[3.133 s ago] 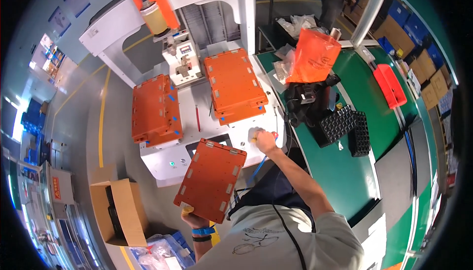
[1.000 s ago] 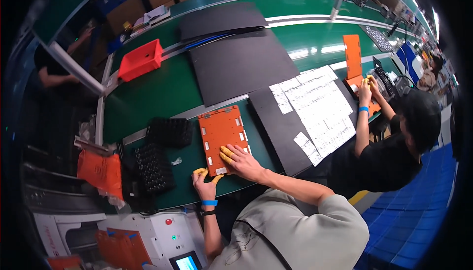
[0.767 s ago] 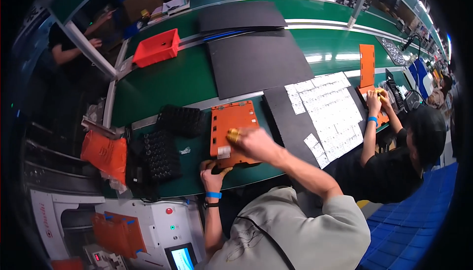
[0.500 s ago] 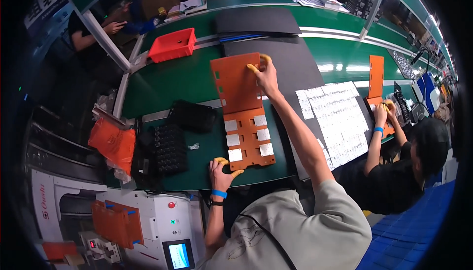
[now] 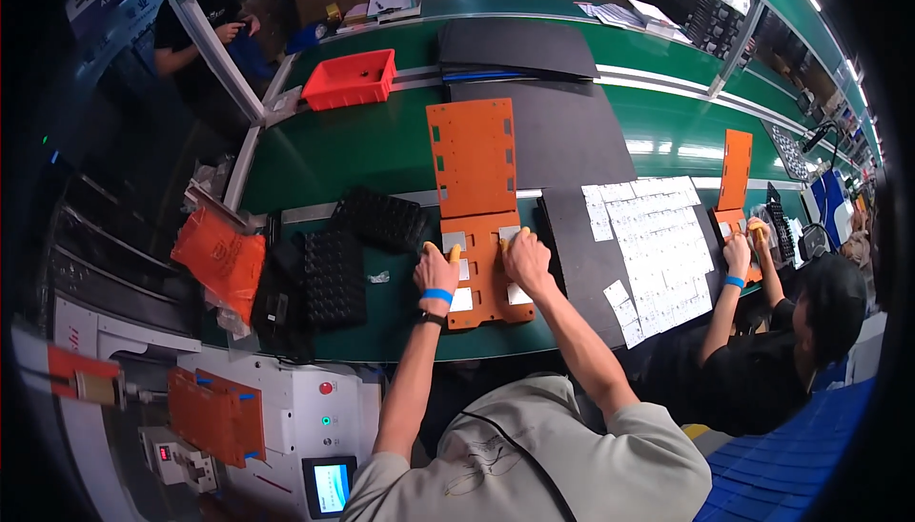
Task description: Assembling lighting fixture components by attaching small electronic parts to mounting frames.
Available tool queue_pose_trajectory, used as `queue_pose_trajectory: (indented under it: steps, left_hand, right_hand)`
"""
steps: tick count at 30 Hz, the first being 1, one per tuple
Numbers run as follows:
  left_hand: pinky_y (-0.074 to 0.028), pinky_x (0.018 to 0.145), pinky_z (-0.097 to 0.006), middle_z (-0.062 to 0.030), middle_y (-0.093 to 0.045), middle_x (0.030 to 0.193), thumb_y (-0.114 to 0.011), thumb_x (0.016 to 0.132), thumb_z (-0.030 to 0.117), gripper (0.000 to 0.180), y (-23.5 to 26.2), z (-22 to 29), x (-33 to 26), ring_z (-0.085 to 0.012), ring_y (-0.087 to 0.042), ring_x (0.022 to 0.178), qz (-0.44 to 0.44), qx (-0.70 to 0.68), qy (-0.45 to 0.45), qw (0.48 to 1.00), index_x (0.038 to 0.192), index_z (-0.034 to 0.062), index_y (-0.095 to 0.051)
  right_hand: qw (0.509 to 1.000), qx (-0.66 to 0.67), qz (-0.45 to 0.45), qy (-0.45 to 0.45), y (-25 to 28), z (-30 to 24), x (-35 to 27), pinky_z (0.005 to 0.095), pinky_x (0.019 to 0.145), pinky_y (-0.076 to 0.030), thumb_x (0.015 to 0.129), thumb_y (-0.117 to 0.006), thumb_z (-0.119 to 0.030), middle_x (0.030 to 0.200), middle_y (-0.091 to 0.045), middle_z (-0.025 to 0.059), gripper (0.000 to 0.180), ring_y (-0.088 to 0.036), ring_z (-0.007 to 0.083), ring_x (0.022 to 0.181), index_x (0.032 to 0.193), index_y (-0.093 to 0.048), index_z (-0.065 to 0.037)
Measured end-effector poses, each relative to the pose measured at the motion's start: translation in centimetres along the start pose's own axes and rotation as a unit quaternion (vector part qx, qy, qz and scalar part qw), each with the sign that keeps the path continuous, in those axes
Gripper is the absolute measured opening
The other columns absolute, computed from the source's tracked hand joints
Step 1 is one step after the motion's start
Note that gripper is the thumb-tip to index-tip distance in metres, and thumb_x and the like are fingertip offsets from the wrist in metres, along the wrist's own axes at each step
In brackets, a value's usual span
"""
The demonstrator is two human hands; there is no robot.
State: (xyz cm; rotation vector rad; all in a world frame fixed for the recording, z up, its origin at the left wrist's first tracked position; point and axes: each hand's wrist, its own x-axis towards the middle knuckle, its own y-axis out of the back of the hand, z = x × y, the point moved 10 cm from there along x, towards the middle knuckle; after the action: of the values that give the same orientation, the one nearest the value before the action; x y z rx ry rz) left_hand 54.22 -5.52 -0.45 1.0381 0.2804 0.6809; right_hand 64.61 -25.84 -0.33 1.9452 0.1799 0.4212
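An orange hinged fixture board lies open in front of me. Its lid (image 5: 474, 155) leans up away from me, with slots along its sides. On its base (image 5: 481, 298) sit white square pieces (image 5: 460, 300) in two columns. My left hand (image 5: 437, 272) rests at the left column, its yellow-covered thumb and finger apart beside the upper white pieces. At the right column, my right hand (image 5: 526, 260) touches the top piece with its thumb and finger, also yellow-covered and apart. Both hands partly hide the pieces beneath them.
Black trays (image 5: 334, 279) and an orange plastic bag (image 5: 221, 260) lie left. A red bin (image 5: 350, 79) stands farther back. White printed sheets (image 5: 658, 245) cover a dark board at right, near a co-worker (image 5: 810, 312) handling a similar fixture. A machine (image 5: 286, 408) stands lower left.
My right hand has let go of the orange lid, which now stands by itself, and come down to the right column. My left hand has moved up from the front edge to the left column.
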Motion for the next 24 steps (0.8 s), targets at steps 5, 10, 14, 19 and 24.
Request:
queue_pose_trajectory:
  steps: [5,10,14,19,24]
  left_hand:
    - [-0.053,0.068,-0.054,-0.0290,-0.066,0.088,-0.059,0.095,0.040,0.044,-1.8,1.2,0.2,-0.0466,-0.065,0.082,0.010,-0.035,-0.012,0.999,0.102,-0.0029,-0.052]
    - [-0.053,0.066,-0.052,-0.0279,-0.066,0.085,-0.058,0.097,0.030,0.033,-1.5,2.1,0.7,-0.0458,-0.065,0.081,0.036,-0.047,-0.028,0.998,0.102,-0.0019,-0.052]
    - [-0.052,0.068,-0.053,-0.0295,-0.066,0.089,-0.057,0.097,0.016,0.020,-1.3,1.2,1.6,-0.0462,-0.065,0.084,-0.012,-0.040,0.004,0.999,0.107,-0.0018,-0.055]
    - [-0.051,0.069,-0.054,-0.0299,-0.065,0.086,-0.058,0.094,0.010,0.023,1.5,1.3,1.3,-0.0473,-0.064,0.083,-0.007,-0.067,0.014,0.998,0.113,-0.0023,-0.055]
    - [-0.050,0.068,-0.044,-0.0200,-0.065,0.090,-0.056,0.097,0.011,0.016,0.7,-0.5,0.6,-0.0370,-0.065,0.083,0.022,-0.237,-0.024,0.971,0.105,-0.0026,-0.056]
  right_hand:
    - [0.998,0.029,0.036,-0.039,0.9,1.3,-0.8,0.0494,0.054,-0.052,0.088,-0.061,-0.021,0.072,-0.065,0.0213,0.031,-0.066,0.0400,0.064,0.099,-0.054,0.007]
    - [0.992,0.080,0.066,-0.071,1.6,2.4,-0.7,0.0509,0.053,-0.051,0.094,-0.056,-0.018,0.069,-0.065,0.0219,0.023,-0.065,0.0416,0.062,0.098,-0.056,0.004]
    - [0.982,0.156,0.070,-0.080,4.3,0.8,0.9,0.0530,0.060,-0.052,0.094,-0.056,-0.014,0.071,-0.065,0.0248,0.018,-0.065,0.0449,0.068,0.101,-0.056,0.002]
    - [0.950,0.190,0.227,-0.095,11.4,6.6,10.2,0.0534,0.059,-0.050,0.094,-0.058,-0.019,0.075,-0.066,0.0236,0.019,-0.064,0.0449,0.069,0.101,-0.059,-0.001]
    - [0.966,-0.188,0.139,0.112,3.3,11.0,26.7,0.0427,0.055,-0.053,0.092,-0.057,-0.015,0.067,-0.066,0.0138,0.012,-0.069,0.0305,0.065,0.091,-0.059,-0.004]
